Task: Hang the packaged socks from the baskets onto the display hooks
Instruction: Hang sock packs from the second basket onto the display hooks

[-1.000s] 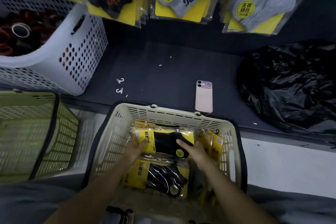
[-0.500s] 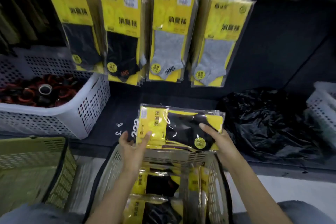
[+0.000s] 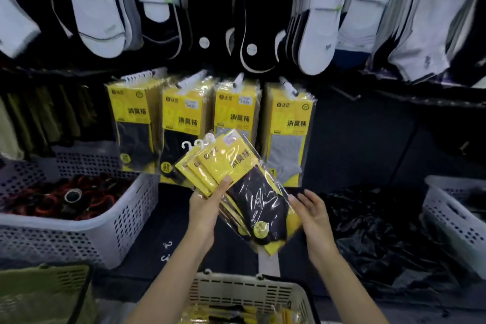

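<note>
Four full rows of yellow sock packs [image 3: 210, 123] hang right behind the raised hands. The dark shelf [image 3: 368, 139] beside them is open. Big white basket [image 3: 126, 218] blocks the left.

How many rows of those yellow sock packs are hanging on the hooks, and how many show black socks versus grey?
Hanging rows showing black socks: 2, the far-left row and the next one
Hanging rows showing grey socks: 2, the third row and the far-right row
Total: 4 rows
</note>
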{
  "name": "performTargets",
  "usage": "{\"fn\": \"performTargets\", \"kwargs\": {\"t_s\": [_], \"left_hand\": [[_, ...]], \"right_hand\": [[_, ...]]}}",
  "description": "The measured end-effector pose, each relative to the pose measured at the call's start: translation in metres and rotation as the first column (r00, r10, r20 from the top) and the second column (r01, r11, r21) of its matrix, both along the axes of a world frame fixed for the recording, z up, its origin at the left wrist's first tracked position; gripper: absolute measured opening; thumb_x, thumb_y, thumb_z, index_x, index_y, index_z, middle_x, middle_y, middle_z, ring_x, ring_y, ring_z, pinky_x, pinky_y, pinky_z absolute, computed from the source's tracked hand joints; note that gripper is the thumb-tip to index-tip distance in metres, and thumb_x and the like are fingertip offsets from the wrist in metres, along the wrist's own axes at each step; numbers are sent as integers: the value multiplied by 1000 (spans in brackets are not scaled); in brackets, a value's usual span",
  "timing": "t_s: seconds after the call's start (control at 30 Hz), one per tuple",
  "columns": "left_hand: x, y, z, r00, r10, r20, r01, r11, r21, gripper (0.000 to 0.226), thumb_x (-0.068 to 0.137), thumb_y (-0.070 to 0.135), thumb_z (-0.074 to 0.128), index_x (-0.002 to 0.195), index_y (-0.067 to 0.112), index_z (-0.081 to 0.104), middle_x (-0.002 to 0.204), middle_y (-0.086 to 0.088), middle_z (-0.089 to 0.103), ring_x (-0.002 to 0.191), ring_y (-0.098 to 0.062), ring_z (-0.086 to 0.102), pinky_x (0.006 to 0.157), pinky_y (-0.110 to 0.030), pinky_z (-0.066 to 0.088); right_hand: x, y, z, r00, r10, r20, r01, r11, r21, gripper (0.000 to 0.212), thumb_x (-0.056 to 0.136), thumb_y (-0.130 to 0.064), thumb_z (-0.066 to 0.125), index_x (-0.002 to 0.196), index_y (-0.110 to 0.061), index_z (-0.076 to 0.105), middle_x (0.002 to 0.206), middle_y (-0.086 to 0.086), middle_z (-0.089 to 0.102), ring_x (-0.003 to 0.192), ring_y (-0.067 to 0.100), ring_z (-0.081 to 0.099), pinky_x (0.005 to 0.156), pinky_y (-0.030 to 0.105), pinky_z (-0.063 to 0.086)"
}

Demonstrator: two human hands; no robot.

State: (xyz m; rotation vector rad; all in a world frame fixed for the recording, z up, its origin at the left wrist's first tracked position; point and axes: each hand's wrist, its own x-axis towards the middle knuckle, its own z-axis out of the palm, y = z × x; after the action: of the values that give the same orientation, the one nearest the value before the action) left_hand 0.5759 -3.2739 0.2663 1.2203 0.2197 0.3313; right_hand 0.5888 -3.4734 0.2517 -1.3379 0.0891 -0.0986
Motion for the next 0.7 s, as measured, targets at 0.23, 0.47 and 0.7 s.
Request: {"fn": "performTargets", "kwargs": {"t_s": [0.23,0.47,0.7], "left_hand": [[13,-1,37,998,-53,40,43,973,227,39,61,42,80,95,29,65,79,24,71,74,9,66,53,-3,45],[23,-19,58,985,-117,123,77,954,290,49,55,49,78,97,28,65,86,16,74,84,0,69,60,-9,51],[26,10,70,983,86,160,-141,917,374,26,71,57,60,79,33,60,61,19,62,60,19,56,52,2,39]], "right_hand": [[24,19,59,957,154,245,-95,967,-237,27,86,-26,67,113,-26,61,118,-9,62,112,3,56,85,14,48],[31,19,88,952,71,297,-60,997,-47,22,83,-21,70,104,-14,67,103,0,74,97,13,69,81,24,57],[47,22,96,961,91,263,-77,995,-63,14,93,-20,59,103,-25,66,100,-5,74,91,5,70,71,17,55]]}}
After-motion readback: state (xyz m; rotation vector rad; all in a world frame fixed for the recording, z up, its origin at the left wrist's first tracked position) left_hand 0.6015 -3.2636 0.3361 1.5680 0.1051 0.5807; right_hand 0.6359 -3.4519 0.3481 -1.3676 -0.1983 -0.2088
